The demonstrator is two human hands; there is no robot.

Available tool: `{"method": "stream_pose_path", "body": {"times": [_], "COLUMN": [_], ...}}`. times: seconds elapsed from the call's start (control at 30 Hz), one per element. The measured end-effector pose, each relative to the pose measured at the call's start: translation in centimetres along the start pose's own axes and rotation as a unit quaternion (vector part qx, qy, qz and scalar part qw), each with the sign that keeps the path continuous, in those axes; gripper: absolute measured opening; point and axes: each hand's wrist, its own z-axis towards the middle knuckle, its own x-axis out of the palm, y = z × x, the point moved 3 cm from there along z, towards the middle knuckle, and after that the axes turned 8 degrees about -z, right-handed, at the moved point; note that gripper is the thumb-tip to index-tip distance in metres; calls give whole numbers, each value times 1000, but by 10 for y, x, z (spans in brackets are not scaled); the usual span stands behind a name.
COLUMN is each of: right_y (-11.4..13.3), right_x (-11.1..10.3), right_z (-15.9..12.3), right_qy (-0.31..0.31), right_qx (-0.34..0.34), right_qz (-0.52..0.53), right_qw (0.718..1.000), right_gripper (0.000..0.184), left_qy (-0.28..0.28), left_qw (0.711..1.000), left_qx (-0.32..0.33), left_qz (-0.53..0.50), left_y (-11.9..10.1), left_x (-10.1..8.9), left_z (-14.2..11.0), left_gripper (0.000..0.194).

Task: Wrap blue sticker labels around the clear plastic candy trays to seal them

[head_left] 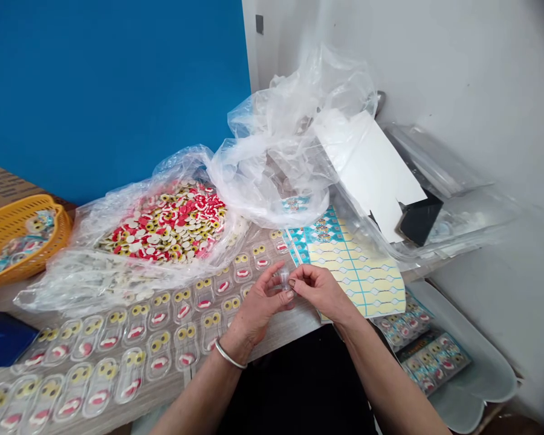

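In front of my body, my left hand [259, 308] grips a small clear plastic container [284, 278] between thumb and fingers. Thumb and forefinger of my right hand [323, 293] are pinched together at its right edge; whether they hold the container or something tiny on it is hidden. Just right of my hands lies a yellow sticker sheet [362, 281] with blue lines and rows of label shapes. Left of my left hand, several rows of clear plastic trays [187, 347] cover the table, each with two yellow eye pieces and a red-and-white mouth piece.
A clear plastic bag [90, 226] spreads behind the trays, full of red, white and yellow pieces [176, 223]. An orange basket [58, 232] stands far left, a dark blue object [4, 338] below it. Crumpled plastic [263, 157] and white card [367, 163] lie behind; packed goods [439, 362] sit lower right.
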Motion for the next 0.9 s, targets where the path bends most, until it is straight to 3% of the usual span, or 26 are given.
{"method": "stream_pose_path", "body": {"times": [0.3, 0.43, 0.53, 0.67, 0.7, 0.73, 0.83, 0.9], "right_y": [-2, -11, -13, 5, 9, 12, 15, 14], "right_x": [4, -13, -38, -55, -52, -46, -18, -5], "right_z": [0, 15, 30, 26, 20, 15, 0, -5], "right_qy": [-14, -84, -153, -275, -271, -238, -60, 11], "right_qx": [16, 36, 50, -21, -34, -40, -37, -32], "right_qz": [73, 73, -59, -320, -332, -318, -173, -78], "right_qw": [997, 993, 985, 906, 903, 917, 982, 996], "right_gripper": [13, 19, 22, 23, 24, 23, 16, 13], "left_qy": [3, -26, -33, -36, -38, -36, -14, -2], "left_qw": [997, 998, 999, 999, 999, 999, 999, 999], "left_qx": [-25, -16, -10, -1, 2, 7, 23, 31], "left_qz": [-73, -48, -28, -2, 5, 11, 21, 19], "left_y": [-1, -3, -3, -2, -1, 0, 2, 3], "left_x": [-1, -5, -5, -5, -5, -5, -4, -2], "left_z": [-2, -2, -2, -2, -1, -1, 1, 2], "left_gripper": [70, 73, 74, 77, 78, 79, 77, 76]}}
